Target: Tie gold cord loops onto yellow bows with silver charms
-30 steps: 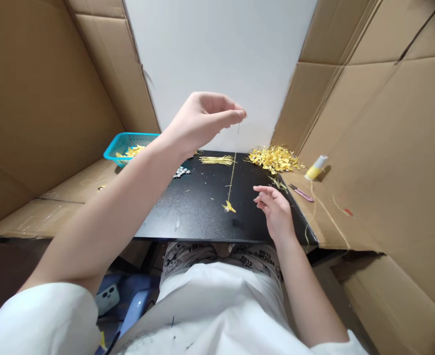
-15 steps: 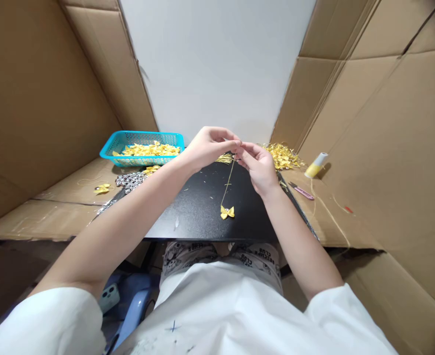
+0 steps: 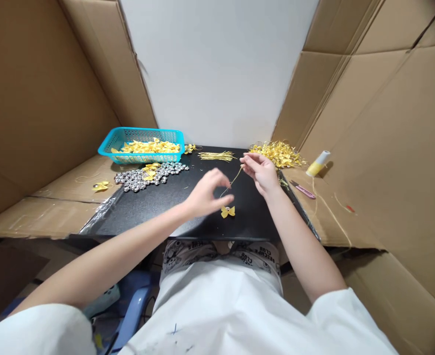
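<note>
My right hand [image 3: 260,171] pinches the upper end of a thin yellow cord [image 3: 235,176]. The cord slants down and left toward a small yellow bow [image 3: 228,211] with a shiny centre, near the front of the black table [image 3: 187,197]. My left hand [image 3: 210,193] hovers just up and left of the bow, thumb and fingers apart, with nothing visible between them. Part of the cord passes by its fingertips; whether they touch it I cannot tell.
A turquoise basket [image 3: 104,152] of yellow bows stands at back left, behind silvery beads [image 3: 136,181]. Cut yellow cords [image 3: 217,156] lie at the back, beside a pile of yellow bows [image 3: 280,154]. On the right are a thread spool [image 3: 317,164] and a pink cutter [image 3: 304,190].
My left hand has come away from the right one, moving down and left toward the bow, and its fingers have opened. The right hand has dropped slightly, still pinching the cord.
</note>
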`<state>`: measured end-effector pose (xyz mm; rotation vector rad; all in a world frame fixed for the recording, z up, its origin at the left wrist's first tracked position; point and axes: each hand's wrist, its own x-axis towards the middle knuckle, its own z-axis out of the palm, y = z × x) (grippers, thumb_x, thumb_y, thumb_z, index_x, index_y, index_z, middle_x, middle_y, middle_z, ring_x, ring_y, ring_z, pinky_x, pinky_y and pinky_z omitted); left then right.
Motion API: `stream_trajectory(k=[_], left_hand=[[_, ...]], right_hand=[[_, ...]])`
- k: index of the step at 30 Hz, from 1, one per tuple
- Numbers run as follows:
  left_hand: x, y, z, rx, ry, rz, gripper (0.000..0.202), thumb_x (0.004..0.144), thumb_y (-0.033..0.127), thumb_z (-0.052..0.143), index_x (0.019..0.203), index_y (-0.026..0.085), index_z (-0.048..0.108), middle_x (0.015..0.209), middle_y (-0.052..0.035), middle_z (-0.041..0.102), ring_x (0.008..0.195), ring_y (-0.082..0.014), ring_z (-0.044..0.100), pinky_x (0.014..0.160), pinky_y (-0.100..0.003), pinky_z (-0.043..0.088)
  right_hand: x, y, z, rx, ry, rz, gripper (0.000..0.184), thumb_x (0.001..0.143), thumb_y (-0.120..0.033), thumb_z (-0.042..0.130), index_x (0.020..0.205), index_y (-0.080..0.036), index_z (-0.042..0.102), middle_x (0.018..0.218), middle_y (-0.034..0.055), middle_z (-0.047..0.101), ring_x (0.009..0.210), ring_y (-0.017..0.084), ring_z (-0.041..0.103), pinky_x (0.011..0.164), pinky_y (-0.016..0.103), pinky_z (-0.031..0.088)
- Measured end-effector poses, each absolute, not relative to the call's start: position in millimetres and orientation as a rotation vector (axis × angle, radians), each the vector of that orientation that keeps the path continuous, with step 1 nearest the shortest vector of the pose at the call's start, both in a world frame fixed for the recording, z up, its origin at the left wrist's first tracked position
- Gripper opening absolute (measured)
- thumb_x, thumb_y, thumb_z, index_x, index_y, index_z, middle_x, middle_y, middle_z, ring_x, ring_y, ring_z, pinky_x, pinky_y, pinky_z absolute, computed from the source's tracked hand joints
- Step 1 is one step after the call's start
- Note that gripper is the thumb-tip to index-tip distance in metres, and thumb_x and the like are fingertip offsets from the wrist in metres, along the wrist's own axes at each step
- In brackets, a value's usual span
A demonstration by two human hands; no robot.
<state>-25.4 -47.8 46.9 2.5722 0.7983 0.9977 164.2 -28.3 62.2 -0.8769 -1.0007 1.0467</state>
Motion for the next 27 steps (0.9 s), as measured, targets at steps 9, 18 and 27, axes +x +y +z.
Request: stream_trajectory(k=[9,18,27], left_hand=[[-41.3,-48.6,-0.5,2.788,0.528,0.569,0.023,0.092,0.023,0.054,0.104,0.018,0.073,0.105,-0.0104,0.068,0.097,-0.0217,0.062,0.09,-0.032,0.049],[-51.8,-44.6,-6.2,2.826,0.396,0.576,0.026,0.094,0.026,0.054,0.111,0.016,0.072,0.096,-0.0108,0.066,0.089,-0.0181,0.063,0.083,-0.027,0.05],[-48.6,-30.3,-6.8,2.776,0.247,0.621,0.018,0.094,0.029,0.058,0.097,0.015,0.069,0.095,-0.0116,0.071,0.087,-0.0179,0.064,0.083,-0.028,0.049]], right_hand=[[202.7,8.3,32.7,-1.133,-0.834,0.953,0.021,0.079,-0.033,0.075,0.093,-0.019,0.067,0.085,-0.0023,0.072,0.066,0.005,0.065,0.066,0.018,0.051],[240.5,-4.9,9.4,-1.44,-0.774,0.949,0.035,0.094,-0.035,0.059,0.124,-0.017,0.057,0.124,0.0093,0.06,0.105,0.022,0.063,0.088,0.043,0.055],[215.8,21.3,10.2,-1.492,-1.024,1.122,0.034,0.094,-0.034,0.058,0.123,-0.016,0.057,0.122,0.009,0.061,0.103,0.021,0.063,0.087,0.043,0.055]])
